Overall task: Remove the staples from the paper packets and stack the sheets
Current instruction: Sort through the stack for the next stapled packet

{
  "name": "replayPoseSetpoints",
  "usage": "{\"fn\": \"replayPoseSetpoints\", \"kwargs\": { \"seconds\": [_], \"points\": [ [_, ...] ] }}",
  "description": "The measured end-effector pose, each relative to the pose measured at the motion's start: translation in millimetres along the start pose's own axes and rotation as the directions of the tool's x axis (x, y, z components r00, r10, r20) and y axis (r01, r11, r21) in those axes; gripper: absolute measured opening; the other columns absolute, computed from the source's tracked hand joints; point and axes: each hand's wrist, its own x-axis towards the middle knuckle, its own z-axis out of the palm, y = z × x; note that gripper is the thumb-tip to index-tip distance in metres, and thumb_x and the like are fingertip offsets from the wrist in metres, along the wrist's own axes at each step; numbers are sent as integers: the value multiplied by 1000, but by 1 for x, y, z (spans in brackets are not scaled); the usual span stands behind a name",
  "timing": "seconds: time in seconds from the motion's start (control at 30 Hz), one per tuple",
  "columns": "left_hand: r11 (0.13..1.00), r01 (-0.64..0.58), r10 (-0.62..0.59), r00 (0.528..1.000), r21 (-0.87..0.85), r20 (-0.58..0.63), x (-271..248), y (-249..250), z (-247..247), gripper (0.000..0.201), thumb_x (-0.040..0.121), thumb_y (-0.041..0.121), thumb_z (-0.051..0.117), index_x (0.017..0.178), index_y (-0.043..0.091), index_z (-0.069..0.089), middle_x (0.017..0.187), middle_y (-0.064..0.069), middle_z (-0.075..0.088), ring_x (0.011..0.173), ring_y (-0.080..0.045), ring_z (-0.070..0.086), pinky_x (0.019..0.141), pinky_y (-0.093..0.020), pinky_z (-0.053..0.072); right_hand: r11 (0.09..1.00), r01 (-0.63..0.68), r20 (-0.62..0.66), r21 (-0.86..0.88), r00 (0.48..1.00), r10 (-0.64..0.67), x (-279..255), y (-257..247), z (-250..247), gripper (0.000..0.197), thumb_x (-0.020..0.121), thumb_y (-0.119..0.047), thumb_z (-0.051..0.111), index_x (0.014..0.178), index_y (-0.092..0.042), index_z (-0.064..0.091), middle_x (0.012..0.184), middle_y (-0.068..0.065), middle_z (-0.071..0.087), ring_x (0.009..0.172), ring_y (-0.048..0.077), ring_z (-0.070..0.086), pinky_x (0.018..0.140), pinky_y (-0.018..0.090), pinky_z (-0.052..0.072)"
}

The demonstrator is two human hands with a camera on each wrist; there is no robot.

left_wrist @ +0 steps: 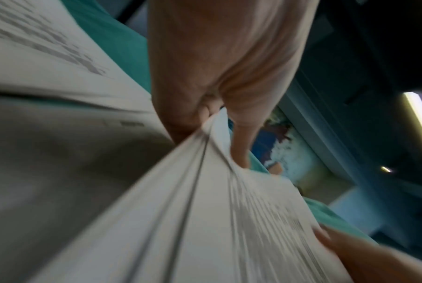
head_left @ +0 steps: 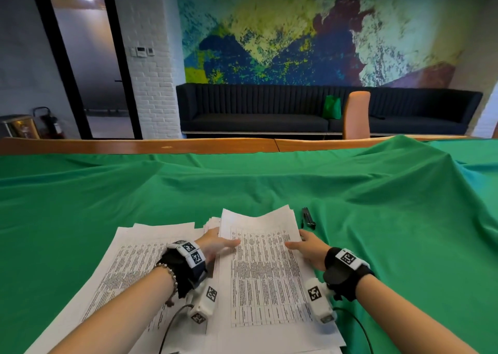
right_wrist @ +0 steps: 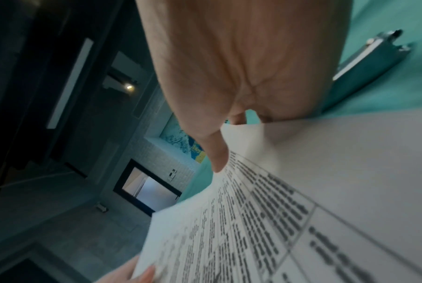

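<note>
A sheaf of printed sheets [head_left: 265,267] lies in front of me on the green cloth, its far end lifted and bowed. My left hand [head_left: 226,242] grips its left edge, thumb on top and fingers underneath. My right hand [head_left: 296,242] grips the right edge the same way. In the left wrist view the left hand [left_wrist: 219,122] pinches the fanned edge of the sheaf [left_wrist: 205,210]. The right wrist view has the right thumb [right_wrist: 217,153] pressed on the printed top sheet [right_wrist: 277,210]. A black staple tool [head_left: 308,217] lies just beyond the right hand, also in the right wrist view [right_wrist: 369,57].
Another spread pile of printed sheets [head_left: 129,267] lies to the left, partly under my left forearm. A green cloth [head_left: 242,186] covers the table and rises in a fold at the far right. The wooden table edge [head_left: 134,144] runs along the back.
</note>
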Motion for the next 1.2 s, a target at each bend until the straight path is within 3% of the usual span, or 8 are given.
{"fn": "replayPoseSetpoints", "kwargs": {
  "seconds": [0.07,0.23,0.3,0.53,0.63,0.83,1.0,1.2],
  "points": [
    [992,-124,123,990,-12,-76,-3,-1,10,40,79,-3,73,111,13,57,119,-14,67,102,-27,66,94,-47,51,997,63,-29,-55,998,-64,1,-2,0,37,85,-14,72,117,-10,54,123,9,65,108,26,64,100,45,47],
    [911,-382,368,923,-156,-115,-26,46,12,49,83,-3,66,125,16,50,110,-3,66,95,-14,66,77,-29,55,970,225,-114,89,970,-214,-11,-28,-9,62,80,-20,78,127,-10,38,119,5,61,102,16,61,89,32,45],
    [859,-497,476,864,-122,-166,-39,74,7,51,85,0,66,132,12,48,121,-6,64,102,-15,65,84,-31,55,939,308,-150,152,946,-286,-20,-49,-13,70,79,-18,77,135,-7,35,120,8,63,103,19,65,88,34,50],
    [610,-792,761,587,-4,-277,-89,141,-8,54,92,34,57,140,15,42,136,4,56,124,-8,53,106,-30,42,678,732,-268,69,668,-694,-69,-138,-19,32,93,-9,60,124,-4,54,112,6,69,92,12,69,76,24,56],
    [603,-797,755,574,-7,-318,-92,136,-6,58,93,36,55,144,17,36,141,4,51,128,-8,49,108,-30,38,641,767,-286,29,621,-730,-74,-140,-13,28,95,-13,58,122,-6,54,113,5,68,94,8,68,81,25,56],
    [619,-785,729,567,15,-384,-89,105,-7,34,95,34,51,126,19,50,117,-3,67,107,-19,65,93,-41,53,710,704,-289,13,682,-671,-68,-108,-3,40,84,-41,63,116,-19,55,116,5,69,103,21,68,91,51,54],
    [586,-809,733,548,-34,-403,-85,117,-11,22,99,25,48,118,20,57,106,4,68,89,0,67,74,-18,53,702,711,-289,27,678,-676,-66,-117,-1,36,84,-39,62,115,-23,54,110,4,70,100,23,68,90,49,54],
    [578,-810,751,483,96,-451,-83,129,0,24,102,13,43,119,4,57,113,-3,63,97,-1,57,96,-19,44,653,757,-343,-17,609,-715,-62,-128,6,33,95,-23,59,126,-13,56,119,5,67,107,18,65,97,45,51]
  ]
}}
